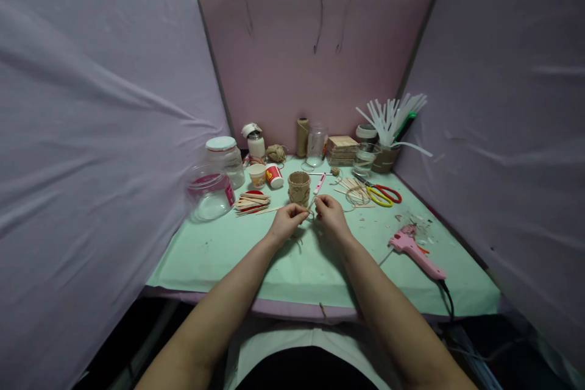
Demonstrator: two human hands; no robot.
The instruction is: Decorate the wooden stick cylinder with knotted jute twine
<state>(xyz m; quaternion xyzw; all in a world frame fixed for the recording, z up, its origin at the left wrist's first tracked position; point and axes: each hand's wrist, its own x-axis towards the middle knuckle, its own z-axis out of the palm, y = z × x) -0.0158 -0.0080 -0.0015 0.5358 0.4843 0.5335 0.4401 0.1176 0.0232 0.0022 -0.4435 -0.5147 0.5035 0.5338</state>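
Note:
My left hand and my right hand meet above the middle of the table, each pinching a piece of thin tan twine. A loop of it hangs between my fingertips, and a loose end shows below my left hand. Just behind them stands a small twine-wrapped cup, upright, its open top facing up. Whether the twine is joined to the cup I cannot tell. A pink utility knife lies right behind my right hand.
Wooden sticks, paper cups and glass jars stand to the left. On the right lie scissors and a pink glue gun with its cord over the front edge. White glue sticks fill a pot at the back right.

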